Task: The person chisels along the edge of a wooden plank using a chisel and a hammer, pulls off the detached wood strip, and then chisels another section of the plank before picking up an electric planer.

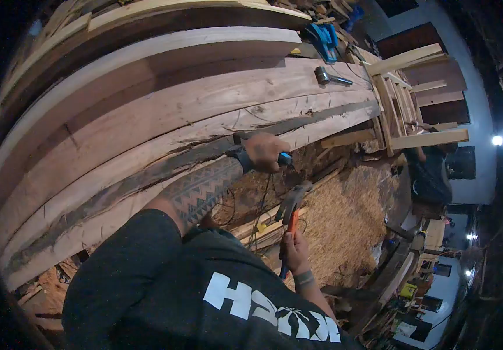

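Observation:
My left hand is closed in a fist around a chisel with a blue-ended handle. Its dark other end meets the dark, rough strip along the edge of a long plank. My right hand, lower and closer to my body, grips a claw hammer by its orange and dark handle. The metal hammer head is raised in the air, below and apart from the left fist. Splintered wood shows along the dark strip beside the left hand.
Long planks lie side by side, with thick boards on edge behind. A mallet and a blue power tool rest near their far end. A wooden frame stands beyond. Sawdust covers the floor.

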The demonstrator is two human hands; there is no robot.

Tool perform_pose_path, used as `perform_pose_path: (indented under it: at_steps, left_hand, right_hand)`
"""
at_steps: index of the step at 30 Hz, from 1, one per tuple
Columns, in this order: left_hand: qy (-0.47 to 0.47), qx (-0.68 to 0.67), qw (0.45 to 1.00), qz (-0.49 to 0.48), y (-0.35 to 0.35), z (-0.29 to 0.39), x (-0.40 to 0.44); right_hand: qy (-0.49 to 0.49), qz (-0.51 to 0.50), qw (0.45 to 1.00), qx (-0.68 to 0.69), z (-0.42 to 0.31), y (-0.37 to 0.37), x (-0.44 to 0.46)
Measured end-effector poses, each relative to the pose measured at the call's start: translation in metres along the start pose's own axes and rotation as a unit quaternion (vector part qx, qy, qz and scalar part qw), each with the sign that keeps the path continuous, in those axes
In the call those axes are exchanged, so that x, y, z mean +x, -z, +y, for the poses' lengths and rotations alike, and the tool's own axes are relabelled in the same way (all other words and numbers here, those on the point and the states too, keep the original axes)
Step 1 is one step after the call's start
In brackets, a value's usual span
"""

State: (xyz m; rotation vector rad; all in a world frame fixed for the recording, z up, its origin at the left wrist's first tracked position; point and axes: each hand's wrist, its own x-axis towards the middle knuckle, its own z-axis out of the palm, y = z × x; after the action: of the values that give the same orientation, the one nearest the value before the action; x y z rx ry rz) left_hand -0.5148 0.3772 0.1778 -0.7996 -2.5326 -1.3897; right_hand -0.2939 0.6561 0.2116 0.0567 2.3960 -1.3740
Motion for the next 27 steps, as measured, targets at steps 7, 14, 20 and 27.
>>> perform_pose_path:
  at_steps: [7,14,20,27]
  left_hand:
    - [-0.015,-0.044,0.998,0.049,0.006,-0.014,0.0]
    - [-0.005,-0.049,0.999,0.018,0.014,-0.003,0.001]
    - [0.017,-0.11,0.992,0.054,0.021,-0.009,0.004]
    - [0.003,-0.098,0.994,0.054,0.013,-0.019,-0.002]
  right_hand:
    - [-0.011,0.012,0.996,0.082,-0.056,-0.004,0.011]
    - [0.098,0.033,0.992,0.078,-0.09,0.005,0.039]
    - [0.166,0.07,0.971,-0.159,-0.064,-0.021,0.074]
    - [0.086,0.078,0.974,0.194,-0.098,-0.025,0.05]
